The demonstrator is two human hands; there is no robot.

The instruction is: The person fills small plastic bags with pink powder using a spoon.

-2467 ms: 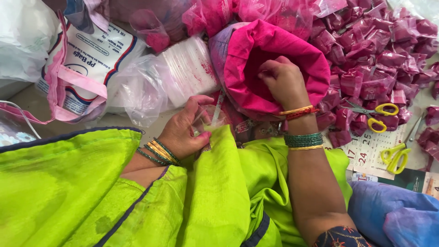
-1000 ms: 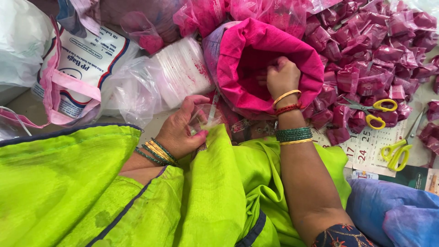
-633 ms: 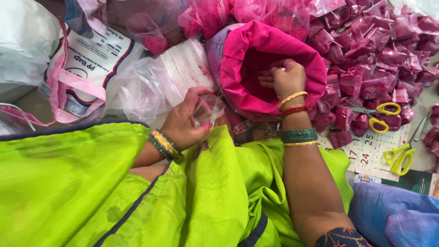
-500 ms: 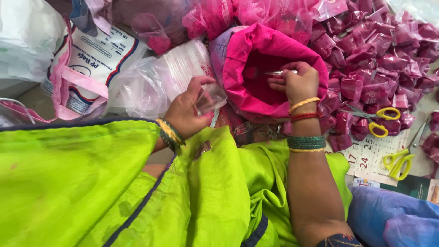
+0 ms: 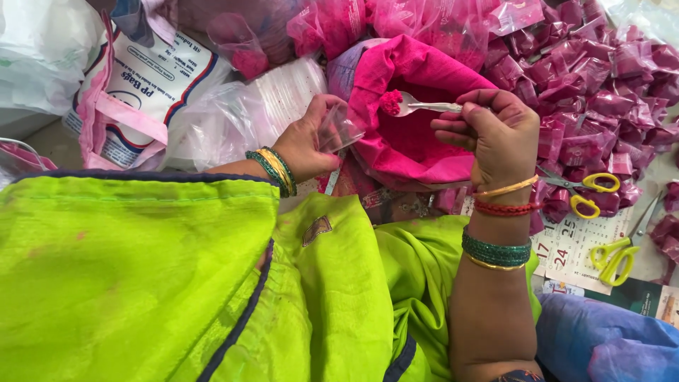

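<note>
My right hand (image 5: 488,134) pinches a small metal spoon (image 5: 424,107) heaped with pink powder, held level above the open pink cloth sack (image 5: 417,148) of powder. To the left of the sack, my left hand (image 5: 311,141) grips a small clear plastic pouch (image 5: 341,131) with its mouth turned toward the spoon. The spoon's bowl is a short gap from the pouch. Both wrists wear bangles. My lap is covered in bright green cloth (image 5: 177,283).
A heap of small filled pink packets (image 5: 601,78) lies at the right. Two yellow-handled scissors (image 5: 587,194) (image 5: 622,251) rest on a calendar sheet (image 5: 573,258). A stack of clear pouches (image 5: 262,106) and a printed white bag (image 5: 141,92) sit at the left.
My right hand came up out of the pink sack with the spoon loaded with powder. My left hand raised the clear pouch toward the sack.
</note>
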